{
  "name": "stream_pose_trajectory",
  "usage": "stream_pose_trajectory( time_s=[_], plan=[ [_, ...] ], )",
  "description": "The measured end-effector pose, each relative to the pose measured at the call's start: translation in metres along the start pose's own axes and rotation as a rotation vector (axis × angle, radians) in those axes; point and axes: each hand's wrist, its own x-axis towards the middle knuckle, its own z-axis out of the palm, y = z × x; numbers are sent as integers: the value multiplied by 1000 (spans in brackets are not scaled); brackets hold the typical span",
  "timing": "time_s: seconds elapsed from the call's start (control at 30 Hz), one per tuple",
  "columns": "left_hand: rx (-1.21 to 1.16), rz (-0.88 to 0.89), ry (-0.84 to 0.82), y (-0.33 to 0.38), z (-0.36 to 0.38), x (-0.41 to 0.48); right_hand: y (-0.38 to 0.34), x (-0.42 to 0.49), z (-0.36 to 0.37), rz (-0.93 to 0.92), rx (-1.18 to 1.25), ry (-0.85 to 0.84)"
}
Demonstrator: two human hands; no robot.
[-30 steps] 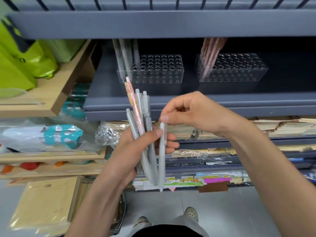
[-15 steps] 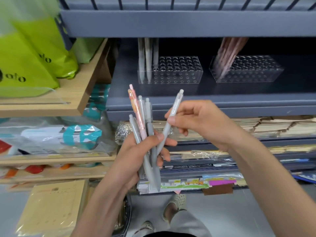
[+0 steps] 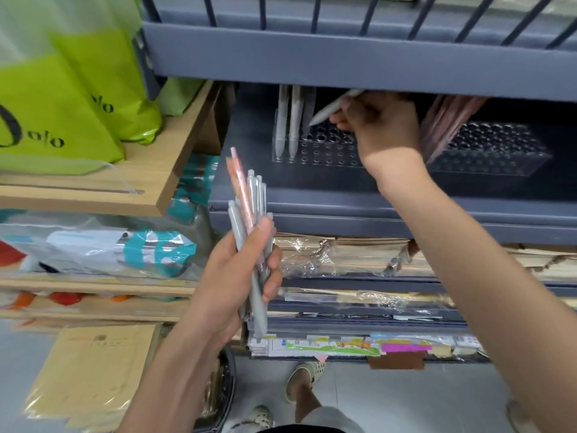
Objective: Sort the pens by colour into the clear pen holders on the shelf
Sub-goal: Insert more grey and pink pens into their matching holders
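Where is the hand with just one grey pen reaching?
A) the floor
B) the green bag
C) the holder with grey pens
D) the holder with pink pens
C: the right hand holds the grey pen with its tip just above the left clear holder, where other grey pens already stand; the pink pens lean in the right holder, and the left hand grips the remaining pens.

Grey pens (image 3: 288, 120), pink pens (image 3: 443, 126), lime-green bags (image 3: 62, 114), slate shelf (image 3: 374, 198).
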Motion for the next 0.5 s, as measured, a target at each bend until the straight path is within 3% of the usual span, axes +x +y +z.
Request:
stream_pose_trajectory(
  time_s=[0.27, 0.5],
  plan=[
    [38, -25, -3, 0, -5, -1, 0, 9, 21, -167, -500, -47],
    [109, 43, -8, 1, -3, -7, -3, 9, 25, -204, -461, -48]
  ],
)
